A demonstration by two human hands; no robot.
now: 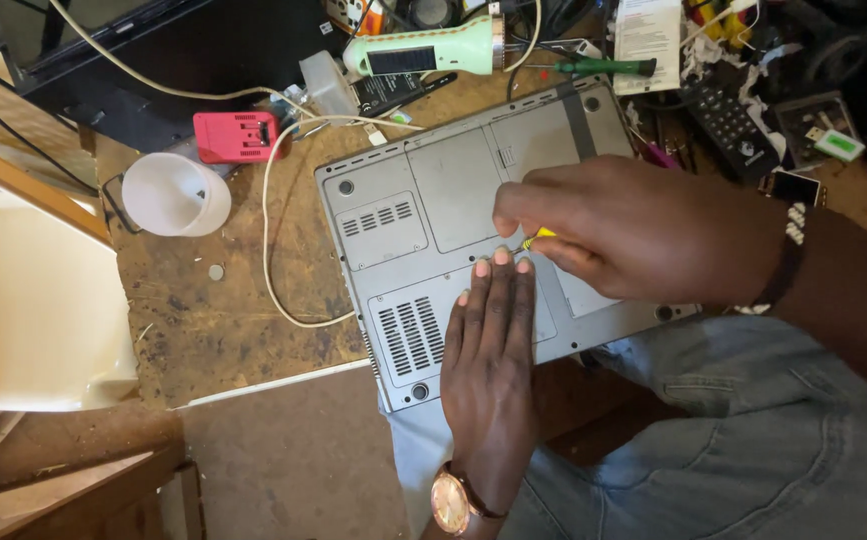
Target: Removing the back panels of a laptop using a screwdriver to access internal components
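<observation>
A grey laptop point(433, 200) lies bottom side up, half on the worn wooden bench and half over my lap. My left hand point(488, 360) rests flat on its underside, fingers together and pointing away from me. My right hand point(623, 225) reaches in from the right, closed around a small screwdriver with a yellow handle point(541, 237), of which only a bit shows. Its tip is hidden under my fingers, near the middle of the laptop's base.
A white plastic cup point(173, 193) and a red block point(236, 136) sit left of the laptop. A white cable point(271, 250) loops beside it. Behind are a pale green torch point(423, 48), a green-handled screwdriver point(603, 67) and a black remote point(728, 125). A cream chair point(33, 300) stands at left.
</observation>
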